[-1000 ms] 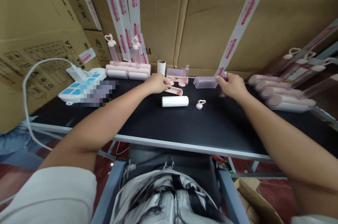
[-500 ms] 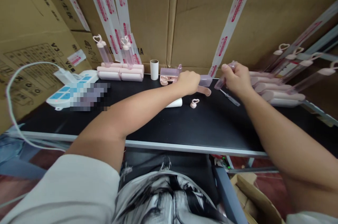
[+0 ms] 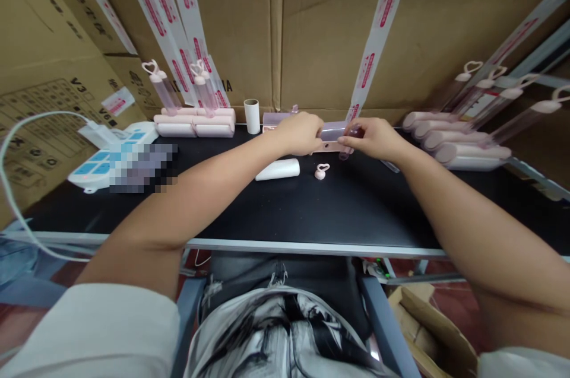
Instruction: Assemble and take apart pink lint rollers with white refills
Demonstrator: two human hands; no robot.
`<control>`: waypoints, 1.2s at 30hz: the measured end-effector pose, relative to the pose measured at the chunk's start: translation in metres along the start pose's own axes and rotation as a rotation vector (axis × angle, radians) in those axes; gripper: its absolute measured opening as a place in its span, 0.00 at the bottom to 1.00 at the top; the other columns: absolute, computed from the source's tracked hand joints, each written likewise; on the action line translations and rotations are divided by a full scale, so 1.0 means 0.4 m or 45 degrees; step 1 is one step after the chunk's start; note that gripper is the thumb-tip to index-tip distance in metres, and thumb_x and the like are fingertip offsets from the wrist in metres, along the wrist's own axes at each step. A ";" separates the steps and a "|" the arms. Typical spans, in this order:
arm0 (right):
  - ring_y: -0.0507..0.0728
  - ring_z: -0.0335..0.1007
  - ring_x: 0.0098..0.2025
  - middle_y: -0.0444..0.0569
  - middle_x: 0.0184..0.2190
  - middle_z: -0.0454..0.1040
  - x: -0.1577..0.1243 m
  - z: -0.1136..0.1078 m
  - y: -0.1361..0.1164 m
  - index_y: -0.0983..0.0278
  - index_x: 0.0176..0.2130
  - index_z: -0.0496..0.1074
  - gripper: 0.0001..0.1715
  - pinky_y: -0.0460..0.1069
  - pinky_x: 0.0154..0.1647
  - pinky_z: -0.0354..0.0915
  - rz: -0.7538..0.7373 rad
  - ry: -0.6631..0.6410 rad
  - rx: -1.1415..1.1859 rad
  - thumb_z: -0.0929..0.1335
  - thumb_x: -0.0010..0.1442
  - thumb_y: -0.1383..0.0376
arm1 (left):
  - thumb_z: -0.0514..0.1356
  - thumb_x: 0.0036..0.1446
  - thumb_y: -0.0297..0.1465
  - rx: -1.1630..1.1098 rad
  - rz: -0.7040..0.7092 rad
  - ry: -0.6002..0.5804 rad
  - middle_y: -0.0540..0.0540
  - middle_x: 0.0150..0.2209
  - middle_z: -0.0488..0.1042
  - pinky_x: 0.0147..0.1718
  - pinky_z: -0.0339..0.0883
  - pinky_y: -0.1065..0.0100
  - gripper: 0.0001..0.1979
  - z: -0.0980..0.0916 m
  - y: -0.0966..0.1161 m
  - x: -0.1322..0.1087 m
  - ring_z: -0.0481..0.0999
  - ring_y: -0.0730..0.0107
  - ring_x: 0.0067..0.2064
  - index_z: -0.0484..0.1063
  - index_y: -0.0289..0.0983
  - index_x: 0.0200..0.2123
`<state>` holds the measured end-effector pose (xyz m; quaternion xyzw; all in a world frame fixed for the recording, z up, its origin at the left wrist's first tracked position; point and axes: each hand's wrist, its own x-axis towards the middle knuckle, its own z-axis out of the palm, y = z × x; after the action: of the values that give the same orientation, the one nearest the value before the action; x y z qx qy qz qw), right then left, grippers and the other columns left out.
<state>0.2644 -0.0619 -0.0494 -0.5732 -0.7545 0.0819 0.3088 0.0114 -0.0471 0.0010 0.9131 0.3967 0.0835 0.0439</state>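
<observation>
Sitting between the person's two hands, toward the back of the black counter (image 3: 285,218), a long, narrow, pale-pink plastic piece (image 3: 328,146) is lying nearly level, its long axis running left to right. Half a second ago it was sloping down to the right from the left hand (image 3: 305,133); now the right hand (image 3: 369,136) is meeting its other end. The left hand is gripping its left end, and the right is pinching a translucent lilac plastic handle (image 3: 355,129), partly hidden by fingers. A translucent lilac trough (image 3: 333,130) is showing just behind. The white cylindrical roll (image 3: 278,170), partly covered by the left forearm before, is now showing more fully, near a pale-pink heart-looped cap (image 3: 321,174). A hollow white tube (image 3: 252,117) is standing left of the left hand. Finished-looking pink rollers (image 3: 472,152) are resting at far right; cardboard (image 3: 325,28) is blocking the back.
</observation>
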 end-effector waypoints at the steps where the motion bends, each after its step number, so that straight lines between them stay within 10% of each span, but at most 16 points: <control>1: 0.61 0.74 0.33 0.49 0.28 0.80 0.000 0.001 0.001 0.58 0.33 0.78 0.22 0.55 0.37 0.65 -0.002 0.007 -0.002 0.77 0.56 0.44 | 0.63 0.63 0.35 -0.017 0.013 0.013 0.40 0.45 0.85 0.44 0.70 0.59 0.12 -0.009 -0.011 -0.022 0.82 0.54 0.46 0.84 0.38 0.46; 9: 0.65 0.78 0.37 0.52 0.34 0.83 -0.001 -0.006 -0.001 0.57 0.37 0.79 0.21 0.59 0.42 0.71 0.050 0.121 -0.039 0.78 0.56 0.45 | 0.64 0.64 0.44 -0.074 -0.021 -0.013 0.41 0.45 0.84 0.41 0.66 0.64 0.19 -0.015 -0.108 -0.199 0.81 0.59 0.42 0.81 0.36 0.49; 16: 0.66 0.80 0.42 0.54 0.42 0.85 -0.006 -0.020 -0.014 0.59 0.45 0.81 0.19 0.60 0.48 0.72 0.081 0.213 -0.015 0.76 0.57 0.52 | 0.68 0.59 0.49 -0.272 -0.068 -0.066 0.38 0.58 0.81 0.51 0.70 0.64 0.35 0.034 -0.163 -0.239 0.82 0.55 0.55 0.75 0.37 0.64; 24: 0.68 0.77 0.41 0.57 0.45 0.84 -0.049 -0.047 -0.070 0.56 0.47 0.80 0.15 0.63 0.46 0.72 -0.065 0.741 0.112 0.71 0.68 0.50 | 0.72 0.55 0.43 -0.161 -0.095 -0.200 0.42 0.58 0.82 0.44 0.66 0.64 0.32 0.017 -0.161 -0.258 0.82 0.53 0.52 0.76 0.41 0.62; 32: 0.61 0.80 0.33 0.50 0.48 0.87 -0.108 0.038 -0.213 0.55 0.59 0.82 0.27 0.57 0.40 0.74 -0.432 0.020 0.211 0.73 0.62 0.53 | 0.71 0.58 0.36 -0.475 0.148 0.150 0.42 0.62 0.81 0.62 0.67 0.59 0.26 0.020 -0.170 -0.254 0.79 0.56 0.61 0.78 0.39 0.60; 36: 0.59 0.79 0.30 0.48 0.41 0.88 -0.102 0.069 -0.212 0.55 0.58 0.85 0.25 0.55 0.38 0.73 -0.499 -0.052 0.252 0.73 0.63 0.55 | 0.72 0.58 0.34 -0.521 0.209 0.198 0.41 0.62 0.81 0.66 0.66 0.57 0.26 0.027 -0.163 -0.252 0.78 0.56 0.63 0.78 0.38 0.59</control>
<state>0.1862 -0.1210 -0.0460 -0.3808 -0.8458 0.1055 0.3584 -0.1011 -0.0767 -0.0310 0.9052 0.2981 0.2355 0.1903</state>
